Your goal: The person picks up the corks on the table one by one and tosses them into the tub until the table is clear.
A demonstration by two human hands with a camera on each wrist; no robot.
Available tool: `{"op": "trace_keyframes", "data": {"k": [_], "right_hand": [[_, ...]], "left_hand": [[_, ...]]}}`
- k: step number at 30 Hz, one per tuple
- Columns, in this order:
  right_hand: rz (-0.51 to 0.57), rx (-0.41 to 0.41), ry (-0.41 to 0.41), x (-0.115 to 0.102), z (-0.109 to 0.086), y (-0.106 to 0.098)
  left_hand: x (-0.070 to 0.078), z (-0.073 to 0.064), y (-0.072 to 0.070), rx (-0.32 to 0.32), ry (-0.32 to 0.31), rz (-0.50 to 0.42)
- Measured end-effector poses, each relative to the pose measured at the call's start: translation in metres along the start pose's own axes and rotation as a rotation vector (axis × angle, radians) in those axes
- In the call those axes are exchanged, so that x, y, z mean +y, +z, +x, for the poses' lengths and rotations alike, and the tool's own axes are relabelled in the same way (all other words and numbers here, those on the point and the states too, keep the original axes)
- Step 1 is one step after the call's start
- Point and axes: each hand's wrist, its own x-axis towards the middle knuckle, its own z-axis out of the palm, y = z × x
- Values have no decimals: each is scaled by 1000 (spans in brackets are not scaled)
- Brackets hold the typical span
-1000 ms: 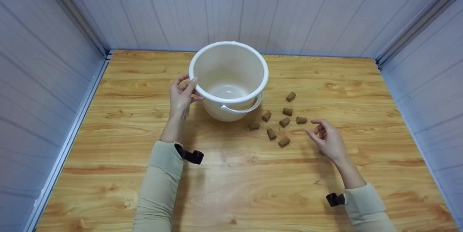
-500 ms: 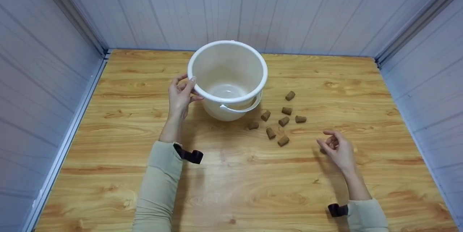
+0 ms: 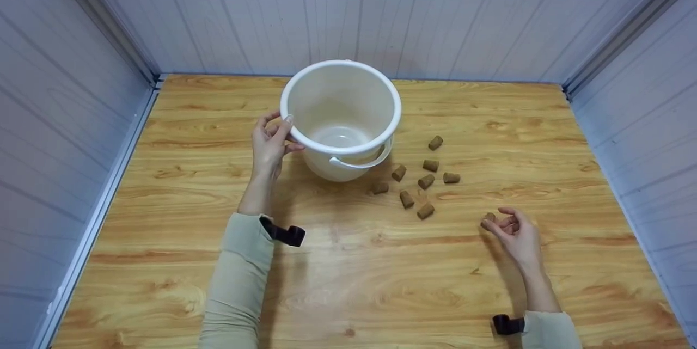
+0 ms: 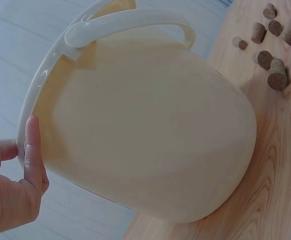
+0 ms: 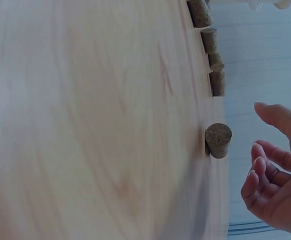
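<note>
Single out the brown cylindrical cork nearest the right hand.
It is the lone brown cylindrical cork close by the right hand, set apart from the other eight corks, which lie grouped nearer the white plastic bucket.

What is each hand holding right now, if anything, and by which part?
The left hand grips the white bucket by its rim. The right hand holds nothing, its fingers near a lone cork.

Smooth, faintly glossy plastic bucket [image 4: 145, 125]; rough matt corks [image 3: 426, 182]; satiny wood-grain tabletop [image 3: 354, 283].
</note>
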Motion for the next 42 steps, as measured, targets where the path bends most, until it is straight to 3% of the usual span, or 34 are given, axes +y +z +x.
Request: {"op": "trace_keyframes", "data": {"k": [6,16,24,34,42], "right_hand": [[-79,-30,56,2,-1,-1],[-82,-126,85,6,4,3],[-119,-202,122,8,9,3],[-109,-199,103,14,8,5],[-117,-166,83,14,8,6]], "left_hand": [[-1,0,0,-7,22,-21],[1,1,0,5,-18,2],[-1,2,-1,7,-13,-5],[-2,0,-1,-7,20,-16],[-2,1,0,9,-1,2]]}}
